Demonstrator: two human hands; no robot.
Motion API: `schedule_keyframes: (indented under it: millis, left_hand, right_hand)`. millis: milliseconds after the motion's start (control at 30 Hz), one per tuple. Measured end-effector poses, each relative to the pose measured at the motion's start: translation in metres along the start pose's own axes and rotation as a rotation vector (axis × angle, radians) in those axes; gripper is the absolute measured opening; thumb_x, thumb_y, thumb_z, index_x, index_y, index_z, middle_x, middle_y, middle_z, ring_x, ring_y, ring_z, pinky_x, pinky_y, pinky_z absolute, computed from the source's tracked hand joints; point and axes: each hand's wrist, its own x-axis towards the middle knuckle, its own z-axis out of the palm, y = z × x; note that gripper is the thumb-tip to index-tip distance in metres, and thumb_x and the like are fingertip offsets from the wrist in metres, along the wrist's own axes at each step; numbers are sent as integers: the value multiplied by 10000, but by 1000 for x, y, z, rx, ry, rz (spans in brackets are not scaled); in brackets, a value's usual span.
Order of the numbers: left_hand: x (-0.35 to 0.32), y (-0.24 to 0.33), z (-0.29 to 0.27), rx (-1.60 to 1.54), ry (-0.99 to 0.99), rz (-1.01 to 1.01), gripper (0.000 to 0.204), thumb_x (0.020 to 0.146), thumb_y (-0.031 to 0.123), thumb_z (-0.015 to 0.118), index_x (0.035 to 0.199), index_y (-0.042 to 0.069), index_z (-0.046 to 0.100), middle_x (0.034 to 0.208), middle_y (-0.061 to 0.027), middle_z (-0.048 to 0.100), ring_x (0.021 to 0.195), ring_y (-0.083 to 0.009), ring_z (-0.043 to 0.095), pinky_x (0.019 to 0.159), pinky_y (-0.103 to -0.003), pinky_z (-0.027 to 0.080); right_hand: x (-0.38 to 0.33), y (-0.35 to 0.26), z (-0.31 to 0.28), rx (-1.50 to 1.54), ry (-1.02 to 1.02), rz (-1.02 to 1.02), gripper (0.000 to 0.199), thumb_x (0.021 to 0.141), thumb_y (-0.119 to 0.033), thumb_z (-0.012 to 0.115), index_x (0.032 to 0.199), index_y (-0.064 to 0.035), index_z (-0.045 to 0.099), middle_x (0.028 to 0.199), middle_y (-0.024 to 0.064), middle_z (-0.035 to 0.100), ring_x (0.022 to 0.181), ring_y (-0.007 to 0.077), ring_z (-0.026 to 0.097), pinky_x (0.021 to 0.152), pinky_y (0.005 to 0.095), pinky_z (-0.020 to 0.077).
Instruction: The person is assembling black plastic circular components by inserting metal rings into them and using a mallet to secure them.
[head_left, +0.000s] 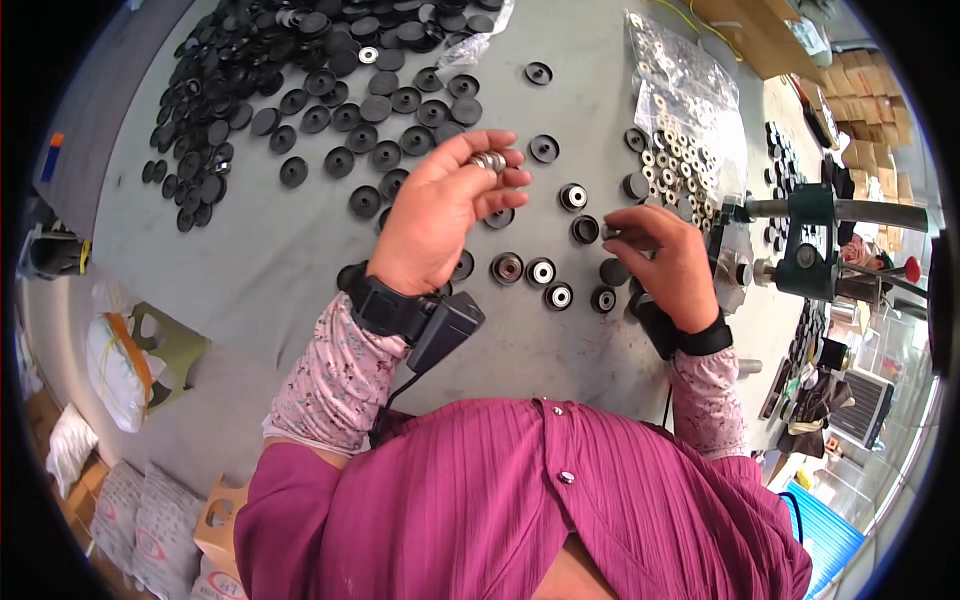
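Observation:
My left hand [432, 212] is raised over the table with its fingers curled around several small metal bearings [488, 161]. To the right, my right hand [668, 255] has thumb and fingertips pinched together; the small thing between them, if any, is mostly hidden. Just left of those fingertips sits a round black cap [585, 230] with a hollow centre. Close by are black caps with shiny metal bearings in the middle, such as one cap [573, 197] above and another cap [540, 271] below. One cap [507, 268] has a brownish centre.
A big heap of black caps [250, 60] spreads over the far left of the grey table [250, 250]. At the right lie a clear plastic bag [690, 75] and many small pale rings [680, 165]. A green metal hand press [808, 240] stands beside my right hand.

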Motion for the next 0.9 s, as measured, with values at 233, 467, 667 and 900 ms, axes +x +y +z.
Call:
schedule_keyframes:
  millis: [233, 467, 667, 900]
  left_hand:
    - [-5, 10, -15, 56, 41, 53, 348, 1093, 201, 553, 1370, -8, 590, 1189, -125, 706, 926, -119, 664, 759, -236, 538]
    - [-4, 57, -71, -53, 283, 383, 402, 1087, 287, 599, 1375, 7, 592, 1025, -38, 621, 737, -51, 471, 553, -177, 343]
    - [-6, 82, -110, -199, 390, 493, 365, 1089, 157, 541, 1393, -44, 562, 1175, -129, 623, 906, -170, 553, 732, -265, 481]
    - [-1, 78, -106, -186, 346, 486, 343, 1076, 155, 579, 1366, -29, 581, 1146, -117, 651, 912, -169, 570, 727, -273, 489]
  right_hand:
    - [3, 5, 18, -167, -53, -106, 194, 822, -54, 799, 1009, -30, 758, 923, 90, 682, 772, 263, 687, 723, 364, 553]
    - [6, -3, 18, -123, -43, -132, 236, 828, -80, 809, 1046, -18, 742, 954, 90, 672, 766, 248, 678, 724, 370, 552]
    - [5, -62, 58, -21, -145, -352, 202, 852, -89, 775, 1035, -42, 706, 1023, 105, 648, 862, 327, 675, 760, 411, 559]
    - [50, -92, 109, -122, -100, -522, 204, 885, -117, 677, 1080, -57, 678, 1033, 101, 625, 948, 308, 662, 814, 417, 557]
